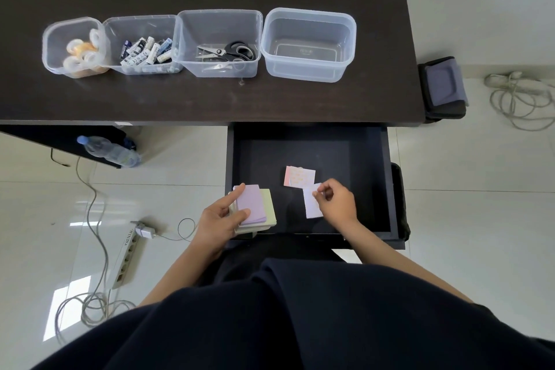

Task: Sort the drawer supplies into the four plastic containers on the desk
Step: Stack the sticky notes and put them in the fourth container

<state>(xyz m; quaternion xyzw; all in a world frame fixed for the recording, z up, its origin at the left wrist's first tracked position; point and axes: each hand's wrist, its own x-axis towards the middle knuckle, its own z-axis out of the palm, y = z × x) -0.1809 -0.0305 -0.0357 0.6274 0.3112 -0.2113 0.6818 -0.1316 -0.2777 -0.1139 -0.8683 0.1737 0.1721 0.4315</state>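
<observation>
The black drawer (369, 159) is pulled open under the desk. My left hand (217, 216) grips a stack of sticky-note pads (258, 207), purple on top and green below, at the drawer's front left corner. My right hand (336, 200) pinches a pale lilac pad (310, 204) lying in the drawer. A pink patterned pad (299, 176) lies just behind it. On the desk stand four clear containers in a row: tape rolls (82, 51), batteries (145, 51), scissors (228, 52), and an empty container (309, 43) at the right.
The dark desk (210, 99) spans the top of the view. On the tiled floor left lie a water bottle (109, 151), a power strip (127, 258) and coiled cables. A dark bag (444, 88) and a white cable (522, 99) are to the right.
</observation>
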